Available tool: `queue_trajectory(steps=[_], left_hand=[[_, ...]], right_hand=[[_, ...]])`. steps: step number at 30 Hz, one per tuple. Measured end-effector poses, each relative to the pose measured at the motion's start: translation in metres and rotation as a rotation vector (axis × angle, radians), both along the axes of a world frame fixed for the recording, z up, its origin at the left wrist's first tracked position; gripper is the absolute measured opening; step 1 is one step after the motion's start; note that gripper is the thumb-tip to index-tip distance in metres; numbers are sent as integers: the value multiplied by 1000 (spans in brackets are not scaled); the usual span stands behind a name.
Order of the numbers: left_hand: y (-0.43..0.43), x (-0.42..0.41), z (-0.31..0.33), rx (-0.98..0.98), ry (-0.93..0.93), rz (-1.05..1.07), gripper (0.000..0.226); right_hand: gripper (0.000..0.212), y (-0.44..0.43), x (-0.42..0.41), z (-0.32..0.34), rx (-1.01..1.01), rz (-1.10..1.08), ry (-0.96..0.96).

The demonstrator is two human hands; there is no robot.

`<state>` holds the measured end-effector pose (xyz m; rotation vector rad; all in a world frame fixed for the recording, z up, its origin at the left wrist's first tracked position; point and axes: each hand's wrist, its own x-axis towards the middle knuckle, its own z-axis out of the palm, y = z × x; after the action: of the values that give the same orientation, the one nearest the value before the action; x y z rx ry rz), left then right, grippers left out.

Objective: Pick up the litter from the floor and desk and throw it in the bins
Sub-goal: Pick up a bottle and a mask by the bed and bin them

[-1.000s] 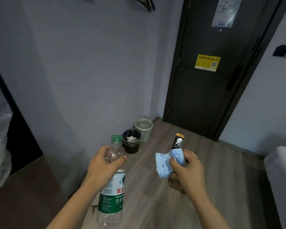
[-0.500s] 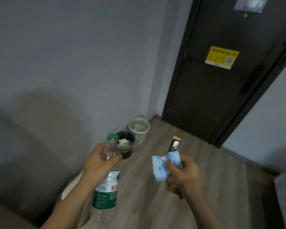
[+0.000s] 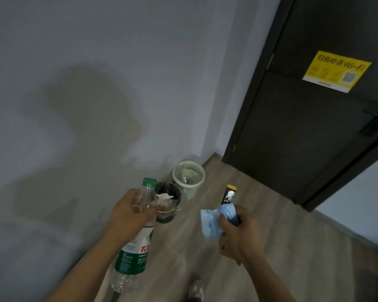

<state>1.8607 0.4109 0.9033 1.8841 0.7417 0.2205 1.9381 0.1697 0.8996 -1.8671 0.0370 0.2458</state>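
Note:
My left hand [image 3: 130, 212] grips the neck of a clear plastic water bottle [image 3: 133, 256] with a green cap and green label. My right hand [image 3: 240, 234] holds a crumpled blue wrapper [image 3: 212, 223] together with a black stick sachet with a yellow tip [image 3: 229, 195]. Two bins stand ahead by the wall: a dark round bin [image 3: 170, 216] with white paper inside, and behind it a pale green lattice bin [image 3: 189, 178] that contains a clear bottle. Both hands hover short of the bins, the bottle's neck overlapping the dark bin in view.
A grey wall fills the left. A dark door [image 3: 303, 127] with a yellow Wi-Fi sticker [image 3: 336, 71] stands at the right, its handle at the frame edge. The wood-look floor [image 3: 282, 247] runs between. My shoe [image 3: 195, 289] shows at the bottom.
The view has moved closer to the bins and the door. Both hands keep their hold on the same litter.

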Motion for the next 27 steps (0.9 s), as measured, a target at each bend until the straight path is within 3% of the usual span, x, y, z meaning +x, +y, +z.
queue_trajectory(steps=[3, 6, 11, 19, 27], left_hand=[[12, 50, -11, 7, 12, 49, 40], [22, 96, -24, -1, 44, 89, 39], [47, 155, -46, -1, 116, 146, 42], [112, 244, -110, -46, 246, 203, 48], [169, 318, -229, -93, 435, 134, 49]], right_hand=[[11, 18, 64, -20, 24, 86, 41], [9, 37, 129, -37, -129, 184, -89], [6, 75, 218, -66, -246, 326, -120], [19, 152, 320, -143, -346, 457, 6], [19, 226, 396, -276, -504, 508, 121]])
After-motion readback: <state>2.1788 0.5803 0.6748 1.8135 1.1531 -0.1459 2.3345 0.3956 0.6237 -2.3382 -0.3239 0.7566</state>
